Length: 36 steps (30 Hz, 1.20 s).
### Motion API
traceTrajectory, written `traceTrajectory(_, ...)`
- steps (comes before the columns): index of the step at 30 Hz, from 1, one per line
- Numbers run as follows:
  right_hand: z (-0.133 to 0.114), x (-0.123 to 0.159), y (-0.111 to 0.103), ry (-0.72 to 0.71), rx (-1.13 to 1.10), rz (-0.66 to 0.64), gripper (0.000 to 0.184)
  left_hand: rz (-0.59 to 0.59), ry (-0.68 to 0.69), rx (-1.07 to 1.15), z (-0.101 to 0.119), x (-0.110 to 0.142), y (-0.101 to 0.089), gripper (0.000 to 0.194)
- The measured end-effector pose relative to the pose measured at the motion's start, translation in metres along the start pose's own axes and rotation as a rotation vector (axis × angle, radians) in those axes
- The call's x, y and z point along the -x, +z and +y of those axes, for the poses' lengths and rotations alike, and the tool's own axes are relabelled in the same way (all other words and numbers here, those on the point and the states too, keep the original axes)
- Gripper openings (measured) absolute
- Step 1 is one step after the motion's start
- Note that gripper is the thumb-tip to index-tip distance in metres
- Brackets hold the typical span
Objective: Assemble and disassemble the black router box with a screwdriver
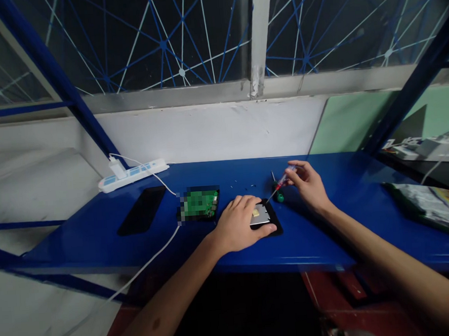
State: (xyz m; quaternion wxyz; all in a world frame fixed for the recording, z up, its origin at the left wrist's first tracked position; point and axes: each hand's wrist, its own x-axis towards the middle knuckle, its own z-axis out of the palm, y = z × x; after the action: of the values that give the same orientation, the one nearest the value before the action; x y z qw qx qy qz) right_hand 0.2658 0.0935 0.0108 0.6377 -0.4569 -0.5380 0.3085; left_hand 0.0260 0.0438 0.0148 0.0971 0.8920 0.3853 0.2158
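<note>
My left hand (237, 225) spans a small black tray-like part with a silver metal plate (263, 215), thumb on its near side and fingers over its far side. Much of the part is hidden under the palm. In my right hand (307, 183), a slim screwdriver with a clear and red handle (282, 180) is pinched near its top. Its thin shaft slants down to the far edge of the metal plate; whether the tip sits in a screw is too small to tell. Just behind the shaft lies a second screwdriver with a green handle (280, 197).
Left of my hands, a green circuit board (198, 204) sits in a dark casing beside white cables. Further left are a flat black panel (141, 211) and a white power strip (133, 174). Tiny screw-like bits lie behind. A shiny bag (432, 206) rests at the right of the blue table (225, 173).
</note>
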Motion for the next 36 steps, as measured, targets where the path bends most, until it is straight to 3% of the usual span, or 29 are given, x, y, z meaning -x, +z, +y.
traceTrajectory(19, 0.0044, -0.0002, 0.0033, -0.012, -0.001, -0.029, 0.041, -0.004, 0.007, -0.027, 0.0021, 0.0013, 0.0011, 0.043)
traceTrajectory(36, 0.0063, 0.0004, 0.0026, -0.015, 0.014, -0.029, 0.040, 0.007, 0.009, -0.024, 0.0028, 0.0031, 0.0034, 0.047)
